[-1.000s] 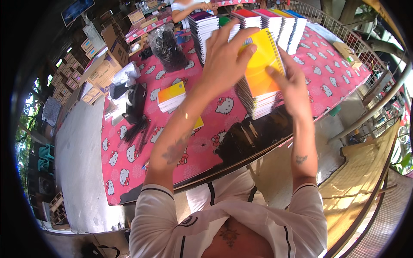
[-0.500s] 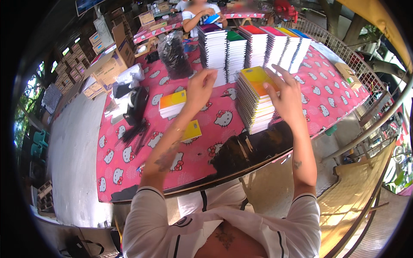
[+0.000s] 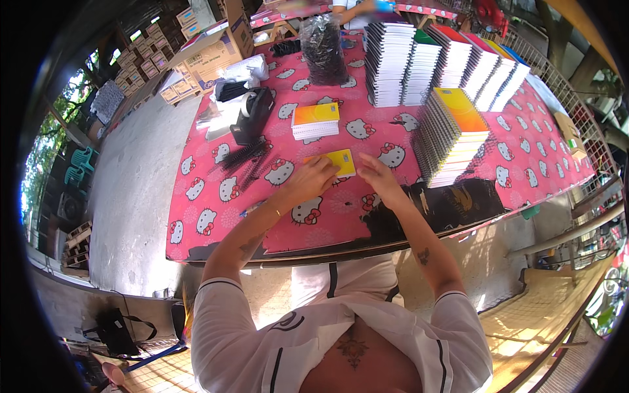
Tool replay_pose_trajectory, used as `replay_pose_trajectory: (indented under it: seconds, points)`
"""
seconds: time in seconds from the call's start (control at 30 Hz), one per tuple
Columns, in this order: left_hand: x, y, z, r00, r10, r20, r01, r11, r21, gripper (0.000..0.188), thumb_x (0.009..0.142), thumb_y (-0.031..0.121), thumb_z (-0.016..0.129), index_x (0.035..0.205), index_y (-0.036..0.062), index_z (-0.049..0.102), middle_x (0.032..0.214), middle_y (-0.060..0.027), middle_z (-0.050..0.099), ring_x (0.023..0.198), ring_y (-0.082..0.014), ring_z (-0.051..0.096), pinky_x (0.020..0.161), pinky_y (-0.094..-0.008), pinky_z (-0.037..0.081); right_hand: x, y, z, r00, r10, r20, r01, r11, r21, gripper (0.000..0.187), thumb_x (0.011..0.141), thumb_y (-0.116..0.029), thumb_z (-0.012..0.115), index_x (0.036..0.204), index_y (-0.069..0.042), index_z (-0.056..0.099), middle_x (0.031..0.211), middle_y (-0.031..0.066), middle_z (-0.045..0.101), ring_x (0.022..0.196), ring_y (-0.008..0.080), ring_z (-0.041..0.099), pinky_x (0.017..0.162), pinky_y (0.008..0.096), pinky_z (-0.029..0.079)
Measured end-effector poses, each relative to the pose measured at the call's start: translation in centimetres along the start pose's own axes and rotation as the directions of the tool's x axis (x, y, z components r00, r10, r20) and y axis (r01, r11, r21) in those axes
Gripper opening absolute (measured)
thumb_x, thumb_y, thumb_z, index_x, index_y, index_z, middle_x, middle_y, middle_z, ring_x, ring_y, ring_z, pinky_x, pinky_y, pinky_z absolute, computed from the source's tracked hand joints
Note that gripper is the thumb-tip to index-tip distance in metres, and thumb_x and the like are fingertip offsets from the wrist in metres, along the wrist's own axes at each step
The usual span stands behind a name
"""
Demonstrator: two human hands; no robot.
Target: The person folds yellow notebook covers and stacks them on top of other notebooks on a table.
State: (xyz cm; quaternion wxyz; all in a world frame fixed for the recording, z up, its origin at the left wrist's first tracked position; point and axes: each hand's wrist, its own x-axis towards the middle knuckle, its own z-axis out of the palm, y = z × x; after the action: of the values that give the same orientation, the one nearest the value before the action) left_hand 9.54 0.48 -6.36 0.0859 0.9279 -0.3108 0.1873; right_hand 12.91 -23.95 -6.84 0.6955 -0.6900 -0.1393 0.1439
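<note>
A thin yellow notebook (image 3: pixel 341 160) lies flat on the pink cartoon-cat tablecloth (image 3: pixel 209 196). My left hand (image 3: pixel 313 178) rests on its near left edge, fingers curled over it. My right hand (image 3: pixel 379 177) touches its near right corner with fingers spread. To the right stands a tall stack of spiral notebooks with a yellow-orange cover (image 3: pixel 452 134). A small stack with an orange-yellow cover (image 3: pixel 315 120) lies behind the yellow notebook.
Several tall notebook stacks (image 3: pixel 432 62) line the table's far side. Black spiral bindings (image 3: pixel 246 157), a tape dispenser (image 3: pixel 252 114) and a dark plastic bag (image 3: pixel 323 39) sit at left and back. Cardboard boxes (image 3: pixel 209 46) stand beyond. Another person (image 3: pixel 357 10) is at the far end.
Both hands came down from the tall stack on the right toward the near middle of the table and now rest on the thin yellow notebook.
</note>
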Motion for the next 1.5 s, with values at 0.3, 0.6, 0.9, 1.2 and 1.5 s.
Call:
replay_pose_trajectory:
  seconds: [0.3, 0.6, 0.9, 1.2, 1.5]
  points:
    - [-1.4, 0.3, -0.9, 0.997, -0.064, 0.035, 0.069, 0.977, -0.204, 0.050, 0.081, 0.037, 0.076, 0.124, 0.0146, 0.063, 0.127, -0.0197, 0.051, 0.118, -0.0405, 0.052, 0.100, -0.0525, 0.043, 1.8, -1.9, -0.1, 0.894, 0.437, 0.097, -0.444, 0.840, 0.311, 0.049, 0.092, -0.029, 0.071, 0.137, -0.020, 0.053, 0.121, -0.0008, 0.062, 0.114, 0.0163, 0.058, 0.088, 0.0374, 0.049]
    - [-10.6, 11.7, -6.2, 0.980, 0.029, 0.196, -0.013, 0.997, -0.078, 0.071, 0.086, 0.054, 0.069, 0.144, 0.0157, 0.052, 0.141, -0.0253, 0.040, 0.129, -0.0444, 0.042, 0.105, -0.0575, 0.036, -12.1, -2.6, 0.6, 0.797, -0.205, 0.569, 0.578, 0.534, -0.617, 0.064, 0.084, -0.034, 0.077, 0.139, -0.012, 0.053, 0.136, 0.0156, 0.055, 0.129, 0.0300, 0.052, 0.109, 0.0465, 0.039]
    - [-9.3, 10.8, -6.8, 0.984, -0.075, 0.164, 0.146, 0.867, -0.477, 0.044, 0.090, 0.017, 0.071, 0.132, 0.0115, 0.061, 0.119, -0.0151, 0.062, 0.104, -0.0288, 0.065, 0.082, -0.0362, 0.055, -12.4, -0.1, -0.3, 0.841, -0.164, 0.516, 0.479, 0.670, -0.567, 0.047, 0.089, -0.020, 0.072, 0.133, -0.011, 0.058, 0.121, 0.0159, 0.064, 0.113, 0.0322, 0.062, 0.099, 0.0446, 0.048]
    - [-4.2, 10.0, -3.7, 0.852, -0.435, -0.293, 0.216, 0.800, -0.560, 0.041, 0.083, 0.001, 0.074, 0.122, 0.0071, 0.065, 0.109, -0.0155, 0.064, 0.103, -0.0319, 0.064, 0.082, -0.0374, 0.054, -7.3, 0.9, 2.5, 0.940, -0.338, 0.050, 0.335, 0.941, 0.054, 0.022, 0.092, -0.003, 0.065, 0.113, -0.002, 0.060, 0.117, 0.0145, 0.070, 0.104, 0.0167, 0.066, 0.088, 0.0300, 0.051]
    - [-5.0, 12.5, -1.3, 0.808, -0.551, -0.208, 0.347, 0.731, -0.588, 0.037, 0.086, 0.003, 0.070, 0.122, 0.0061, 0.061, 0.114, -0.0186, 0.056, 0.104, -0.0346, 0.060, 0.088, -0.0398, 0.050, -8.0, 0.8, 1.9, 0.983, -0.171, 0.060, 0.166, 0.983, 0.078, 0.029, 0.095, -0.007, 0.067, 0.122, 0.000, 0.059, 0.104, 0.0067, 0.069, 0.087, 0.0076, 0.062, 0.076, 0.0234, 0.053]
